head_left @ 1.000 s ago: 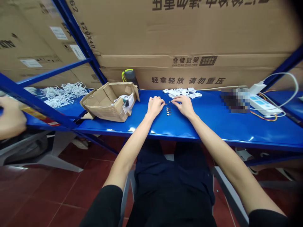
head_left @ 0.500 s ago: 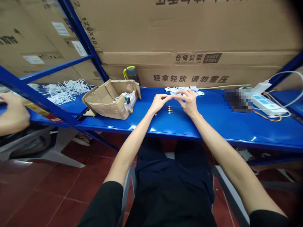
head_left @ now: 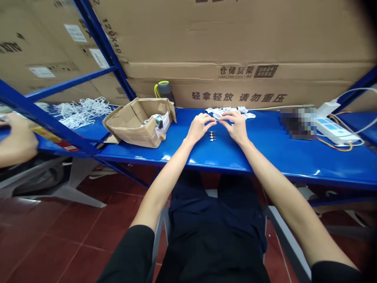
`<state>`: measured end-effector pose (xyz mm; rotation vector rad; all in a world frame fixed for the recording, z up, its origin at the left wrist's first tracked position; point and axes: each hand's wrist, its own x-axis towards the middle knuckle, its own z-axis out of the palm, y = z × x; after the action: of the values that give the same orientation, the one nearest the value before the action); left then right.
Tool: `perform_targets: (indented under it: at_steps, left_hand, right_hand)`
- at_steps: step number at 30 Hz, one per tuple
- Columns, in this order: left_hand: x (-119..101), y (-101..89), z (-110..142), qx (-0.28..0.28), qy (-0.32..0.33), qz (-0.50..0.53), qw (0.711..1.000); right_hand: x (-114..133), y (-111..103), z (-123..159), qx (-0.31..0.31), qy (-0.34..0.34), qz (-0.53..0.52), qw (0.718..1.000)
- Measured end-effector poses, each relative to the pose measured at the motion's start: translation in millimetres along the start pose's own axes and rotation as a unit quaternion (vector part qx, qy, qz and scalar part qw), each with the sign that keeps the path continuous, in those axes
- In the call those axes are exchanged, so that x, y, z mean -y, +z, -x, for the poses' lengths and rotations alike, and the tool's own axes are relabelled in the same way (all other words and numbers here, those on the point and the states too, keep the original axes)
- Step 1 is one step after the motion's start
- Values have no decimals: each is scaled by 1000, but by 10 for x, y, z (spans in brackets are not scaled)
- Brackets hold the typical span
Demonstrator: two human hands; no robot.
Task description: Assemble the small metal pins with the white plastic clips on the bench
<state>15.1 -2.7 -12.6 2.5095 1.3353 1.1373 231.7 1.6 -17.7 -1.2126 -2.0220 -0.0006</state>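
Note:
My left hand [head_left: 198, 126] and my right hand [head_left: 236, 125] hover just above the blue shelf [head_left: 265, 151], fingertips nearly meeting. Both are pinched shut around something too small to name. Directly below the fingertips lies a short row of small metal pins [head_left: 212, 136]. Behind my hands sits a pile of small white plastic parts [head_left: 228, 111].
An open cardboard box [head_left: 138, 124] with white and dark parts stands at the left. A tangle of white hooks [head_left: 84, 111] lies farther left. A white power strip [head_left: 334, 129] with cables is at the right. Big cartons form the back wall. Another person's hand [head_left: 16, 141] shows at the far left.
My hands lifted off the shelf from beside the pins, came together above them, and have now sunk slightly lower again. The view shifted a little.

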Motion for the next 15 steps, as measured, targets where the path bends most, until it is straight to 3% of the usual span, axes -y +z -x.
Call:
perform_targets:
  at_steps: [6, 12, 15]
  left_hand:
    - [22, 11, -10, -2, -16, -26, 1000]
    - [59, 25, 17, -40, -64, -36, 997]
    - [59, 30, 21, -42, -81, -49, 995]
  right_hand:
    - [-16, 28, -15, 3, 7, -6, 1000]
    - [-284, -25, 10, -27, 141, 64, 987]
    - [-340, -93, 52, -12, 125, 108, 986]
